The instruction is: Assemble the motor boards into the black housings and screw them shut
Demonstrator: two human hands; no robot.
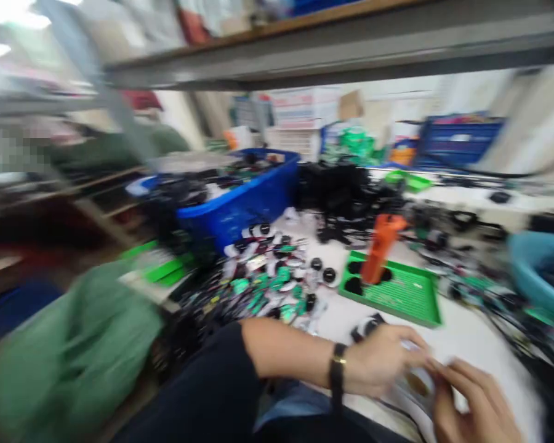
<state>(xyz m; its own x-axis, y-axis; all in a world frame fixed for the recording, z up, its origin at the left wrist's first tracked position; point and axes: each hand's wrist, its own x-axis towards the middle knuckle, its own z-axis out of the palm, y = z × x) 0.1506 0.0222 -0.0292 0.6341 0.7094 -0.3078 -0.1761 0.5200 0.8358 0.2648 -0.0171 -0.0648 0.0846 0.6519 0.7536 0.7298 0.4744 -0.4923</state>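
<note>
My left hand [388, 360], with a dark watch band at the wrist, is closed in a pinch at the lower right of the head view. Close against it, my right hand [477, 400] has its fingers curled in. Between them they hold a small whitish part with a round brown disc [416, 384]; blur hides its exact kind. A dark cable [404, 413] runs below the hands. Just beyond my left hand lies a black and white piece [367, 326] on the white table [484, 344].
A green tray [409, 295] carries black discs and an orange tool [381, 246]. Piled small parts [277, 277] spread at the left, beside a full blue bin [253, 203]. Black parts heap behind. A turquoise basin [542, 277] stands right; a shelf [305, 58] crosses above.
</note>
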